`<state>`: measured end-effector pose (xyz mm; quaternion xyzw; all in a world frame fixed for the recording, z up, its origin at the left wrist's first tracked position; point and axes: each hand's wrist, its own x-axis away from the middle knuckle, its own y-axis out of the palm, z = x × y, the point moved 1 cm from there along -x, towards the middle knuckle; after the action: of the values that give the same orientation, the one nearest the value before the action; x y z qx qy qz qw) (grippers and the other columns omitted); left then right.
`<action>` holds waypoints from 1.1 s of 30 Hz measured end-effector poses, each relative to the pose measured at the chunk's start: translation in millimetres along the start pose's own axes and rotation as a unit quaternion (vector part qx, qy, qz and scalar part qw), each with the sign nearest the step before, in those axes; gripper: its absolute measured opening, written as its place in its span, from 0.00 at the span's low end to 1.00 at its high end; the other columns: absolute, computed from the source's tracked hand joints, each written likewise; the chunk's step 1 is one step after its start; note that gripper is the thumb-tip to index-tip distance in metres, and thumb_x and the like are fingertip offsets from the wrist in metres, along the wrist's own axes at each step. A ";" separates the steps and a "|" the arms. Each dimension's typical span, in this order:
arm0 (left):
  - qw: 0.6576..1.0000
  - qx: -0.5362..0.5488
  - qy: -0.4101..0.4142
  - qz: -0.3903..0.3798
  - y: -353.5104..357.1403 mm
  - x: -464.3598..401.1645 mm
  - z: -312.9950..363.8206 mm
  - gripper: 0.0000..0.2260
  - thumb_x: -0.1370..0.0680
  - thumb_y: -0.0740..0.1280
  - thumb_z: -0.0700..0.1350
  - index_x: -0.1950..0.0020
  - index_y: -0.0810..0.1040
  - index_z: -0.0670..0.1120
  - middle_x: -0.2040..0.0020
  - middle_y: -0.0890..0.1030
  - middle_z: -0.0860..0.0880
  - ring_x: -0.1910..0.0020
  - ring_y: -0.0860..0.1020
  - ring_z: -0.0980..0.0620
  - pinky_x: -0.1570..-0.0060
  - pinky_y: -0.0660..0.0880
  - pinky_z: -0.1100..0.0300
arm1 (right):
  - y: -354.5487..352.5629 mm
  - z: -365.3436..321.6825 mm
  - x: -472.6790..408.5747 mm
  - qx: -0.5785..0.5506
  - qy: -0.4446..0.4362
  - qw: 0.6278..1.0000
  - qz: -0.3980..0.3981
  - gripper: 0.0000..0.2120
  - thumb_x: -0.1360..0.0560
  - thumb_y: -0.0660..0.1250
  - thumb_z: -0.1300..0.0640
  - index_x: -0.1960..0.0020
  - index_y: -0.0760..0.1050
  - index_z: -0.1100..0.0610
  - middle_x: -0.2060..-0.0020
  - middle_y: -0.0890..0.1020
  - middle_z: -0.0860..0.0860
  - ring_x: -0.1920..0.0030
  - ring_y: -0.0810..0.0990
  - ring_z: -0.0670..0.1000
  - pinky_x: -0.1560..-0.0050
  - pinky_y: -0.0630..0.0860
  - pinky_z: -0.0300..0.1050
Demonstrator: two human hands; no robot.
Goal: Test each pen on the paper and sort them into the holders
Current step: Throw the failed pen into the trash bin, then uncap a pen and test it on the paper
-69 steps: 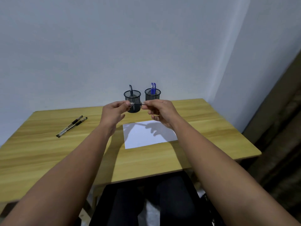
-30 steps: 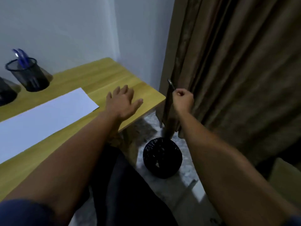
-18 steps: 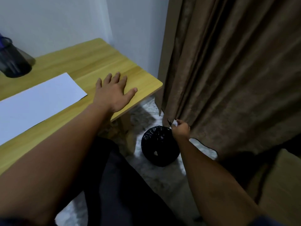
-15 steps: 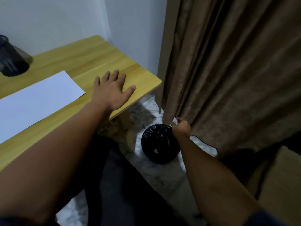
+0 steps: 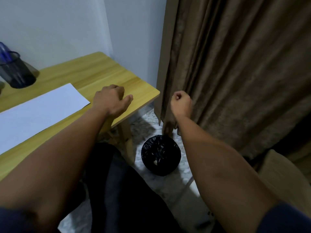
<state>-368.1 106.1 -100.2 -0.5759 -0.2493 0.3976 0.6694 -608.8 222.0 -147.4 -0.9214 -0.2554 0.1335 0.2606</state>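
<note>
My right hand (image 5: 181, 105), now an empty fist, is raised from the black bin (image 5: 160, 154); my left hand's (image 5: 112, 100) fingers have curled.

Left hand (image 5: 111, 100) rests on table (image 5: 94, 73); right hand (image 5: 181, 105) fisted above bin (image 5: 160, 154).
</note>
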 end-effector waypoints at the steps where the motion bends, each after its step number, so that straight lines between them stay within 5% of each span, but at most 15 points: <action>1: 1.000 0.008 -0.002 0.006 -4.6 3.3 -2.7 0.26 0.22 0.56 0.67 0.40 0.79 0.49 0.34 0.78 0.44 0.36 0.74 0.39 0.42 0.74 0.44 | 1.9 -18.7 1.1 -0.002 -0.023 1.000 -0.002 0.10 0.19 0.65 0.58 0.46 0.85 0.55 0.46 0.87 0.56 0.45 0.84 0.59 0.52 0.74 0.45; 4: 0.999 0.011 -0.012 0.040 -25.1 15.8 -17.6 0.30 0.21 0.59 0.66 0.27 0.74 0.48 0.29 0.75 0.44 0.30 0.71 0.39 0.36 0.73 0.42 | 16.2 -73.9 12.5 -0.007 -0.096 0.995 -0.031 0.09 0.20 0.67 0.57 0.46 0.86 0.56 0.48 0.88 0.56 0.45 0.84 0.60 0.49 0.78 0.48; 9: 0.992 -0.017 -0.070 0.101 -79.1 52.2 -76.9 0.27 0.20 0.61 0.64 0.27 0.74 0.49 0.28 0.75 0.45 0.30 0.72 0.40 0.36 0.72 0.45 | 70.2 -162.2 55.4 0.005 -0.210 0.969 -0.126 0.08 0.20 0.68 0.55 0.50 0.85 0.56 0.51 0.88 0.56 0.47 0.84 0.61 0.50 0.79 0.50; 18: 0.945 -0.070 -0.285 0.146 -146.5 191.0 -280.0 0.21 0.19 0.61 0.59 0.28 0.75 0.52 0.30 0.76 0.49 0.32 0.73 0.43 0.39 0.72 0.45 | 206.3 -299.1 204.1 -0.006 -0.357 0.881 -0.311 0.08 0.20 0.68 0.56 0.56 0.83 0.54 0.58 0.87 0.53 0.54 0.84 0.58 0.53 0.82 0.53; 26: 0.887 -0.069 -0.417 0.184 -159.9 297.6 -418.8 0.15 0.21 0.65 0.53 0.38 0.82 0.52 0.38 0.80 0.49 0.38 0.75 0.42 0.43 0.75 0.45 | 312.2 -371.3 335.3 0.010 -0.467 0.763 -0.448 0.08 0.20 0.69 0.55 0.48 0.87 0.53 0.50 0.88 0.49 0.49 0.85 0.53 0.45 0.83 0.53; 33: 0.895 -0.052 -0.405 0.182 -151.2 327.9 -446.0 0.10 0.28 0.68 0.56 0.52 0.85 0.56 0.51 0.78 0.55 0.50 0.78 0.49 0.58 0.75 0.55 | 368.9 -393.3 422.1 0.074 -0.583 0.633 -0.504 0.17 0.15 0.63 0.56 0.29 0.80 0.52 0.33 0.81 0.51 0.33 0.78 0.56 0.34 0.76 0.54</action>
<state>205.5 116.3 -89.0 -0.4344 -0.4095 0.6980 0.3956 40.3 17.3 -71.5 -0.3570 -0.7683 0.5093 0.1517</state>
